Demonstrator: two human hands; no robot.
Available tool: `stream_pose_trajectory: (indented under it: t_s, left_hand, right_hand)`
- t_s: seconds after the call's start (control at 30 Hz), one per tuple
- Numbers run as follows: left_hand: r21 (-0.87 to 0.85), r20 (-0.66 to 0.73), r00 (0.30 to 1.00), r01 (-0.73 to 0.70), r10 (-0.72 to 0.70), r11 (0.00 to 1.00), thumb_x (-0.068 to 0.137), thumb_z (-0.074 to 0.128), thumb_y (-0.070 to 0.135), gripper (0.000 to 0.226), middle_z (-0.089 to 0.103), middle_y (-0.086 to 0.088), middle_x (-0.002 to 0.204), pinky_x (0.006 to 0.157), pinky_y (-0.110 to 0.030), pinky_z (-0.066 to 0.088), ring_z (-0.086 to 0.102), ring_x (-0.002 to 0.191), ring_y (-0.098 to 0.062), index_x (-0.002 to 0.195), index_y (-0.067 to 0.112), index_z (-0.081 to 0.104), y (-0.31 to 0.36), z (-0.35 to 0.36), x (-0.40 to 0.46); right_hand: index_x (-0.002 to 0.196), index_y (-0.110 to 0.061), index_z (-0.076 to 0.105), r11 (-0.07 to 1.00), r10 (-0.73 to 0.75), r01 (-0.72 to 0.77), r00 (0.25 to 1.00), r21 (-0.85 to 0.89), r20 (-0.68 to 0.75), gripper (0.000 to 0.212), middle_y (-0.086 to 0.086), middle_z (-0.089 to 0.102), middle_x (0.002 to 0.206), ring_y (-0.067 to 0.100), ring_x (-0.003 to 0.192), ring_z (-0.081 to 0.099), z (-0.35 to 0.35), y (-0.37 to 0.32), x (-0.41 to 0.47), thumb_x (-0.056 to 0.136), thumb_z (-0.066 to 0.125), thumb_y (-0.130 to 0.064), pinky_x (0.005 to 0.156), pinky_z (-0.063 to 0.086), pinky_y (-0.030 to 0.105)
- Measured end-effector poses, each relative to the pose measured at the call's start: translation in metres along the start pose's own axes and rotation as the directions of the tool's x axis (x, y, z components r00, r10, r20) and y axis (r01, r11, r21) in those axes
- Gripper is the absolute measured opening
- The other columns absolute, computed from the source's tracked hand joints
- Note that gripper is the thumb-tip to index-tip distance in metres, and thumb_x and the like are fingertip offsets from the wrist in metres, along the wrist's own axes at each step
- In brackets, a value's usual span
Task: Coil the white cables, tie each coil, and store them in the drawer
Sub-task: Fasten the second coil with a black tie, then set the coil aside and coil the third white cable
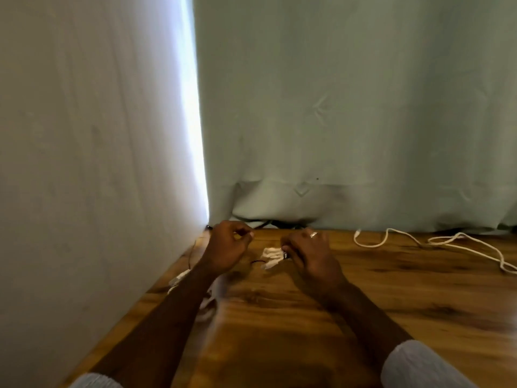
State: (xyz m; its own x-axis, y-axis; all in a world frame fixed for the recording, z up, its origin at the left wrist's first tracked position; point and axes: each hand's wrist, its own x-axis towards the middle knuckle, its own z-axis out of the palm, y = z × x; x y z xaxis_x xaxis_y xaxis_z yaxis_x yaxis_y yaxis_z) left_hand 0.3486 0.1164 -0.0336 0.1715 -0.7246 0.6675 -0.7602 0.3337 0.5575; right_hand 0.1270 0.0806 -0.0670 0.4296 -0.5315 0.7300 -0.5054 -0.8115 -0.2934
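Pale green curtains [349,107] are hanging close behind a wooden bench [307,317], with a bright strip of daylight [193,121] showing where two panels meet, above and just left of the left hand. Both hands are reaching forward over the far part of the bench, near the curtain hem. Between them a small bundle of white cable [272,254] is lying on the wood, folded into short tight loops, blurred, with one pale end pointing down and left toward the left wrist. The right hand [307,252], wearing a ring, is curling its fingers down onto the right end of that bundle and gripping it. The left hand [228,246] is hovering just left of the bundle with thumb and forefinger pinched together near the top; a thin dark tie [256,261] is trailing from the bundle toward it, though whether the fingers are actually holding that strand cannot be told. Well to the right of the right hand, a loose white cable [447,243] is sprawling along the bench in open, uncoiled loops, its plug end lying nearest the hand. Under the left forearm more white cable [179,277] is peeking out near the bench's left edge, blurred.
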Motion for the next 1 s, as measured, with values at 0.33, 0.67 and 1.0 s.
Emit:
stream_pose_trajectory:
  t_s: [0.33, 0.67, 1.0]
  left_hand:
    - [0.141, 0.029, 0.999, 0.019, -0.023, 0.990, 0.084, 0.075, 0.013, 0.006, 0.076, 0.005, 0.080, 0.073, -0.009, 0.046, 0.069, 0.077, -0.005, 0.081, 0.016, 0.080, -0.031, -0.077, -0.011]
    - [0.100, 0.107, 0.994, 0.014, -0.025, 0.995, 0.085, 0.074, 0.012, 0.007, 0.075, 0.004, 0.081, 0.072, -0.014, 0.049, 0.069, 0.080, -0.007, 0.085, 0.014, 0.080, -0.032, -0.069, -0.021]
    - [0.035, 0.195, 0.975, -0.116, 0.107, 0.993, 0.083, 0.075, 0.010, 0.006, 0.072, 0.005, 0.077, 0.069, -0.014, 0.044, 0.063, 0.072, 0.002, 0.079, 0.013, 0.078, 0.018, -0.007, -0.003]
  right_hand:
    - [0.122, -0.032, 0.059, 0.973, -0.156, 0.193, 0.952, -0.123, 0.264, 0.024, -0.005, 0.064, 0.118, 0.017, 0.113, 0.045, 0.044, -0.073, 0.004, 0.106, 0.042, -0.036, 0.102, 0.028, 0.040]
    - [0.135, -0.034, 0.056, 0.985, -0.165, 0.170, 0.926, 0.015, 0.340, 0.037, -0.006, 0.058, 0.131, 0.004, 0.118, 0.030, 0.047, -0.059, -0.012, 0.099, 0.054, -0.044, 0.102, 0.023, 0.032]
    - [0.109, -0.028, 0.067, 0.998, 0.060, -0.060, 0.998, -0.003, 0.025, 0.016, -0.010, 0.067, 0.113, 0.000, 0.107, 0.043, 0.007, -0.011, -0.018, 0.098, 0.055, -0.027, 0.098, 0.034, 0.037]
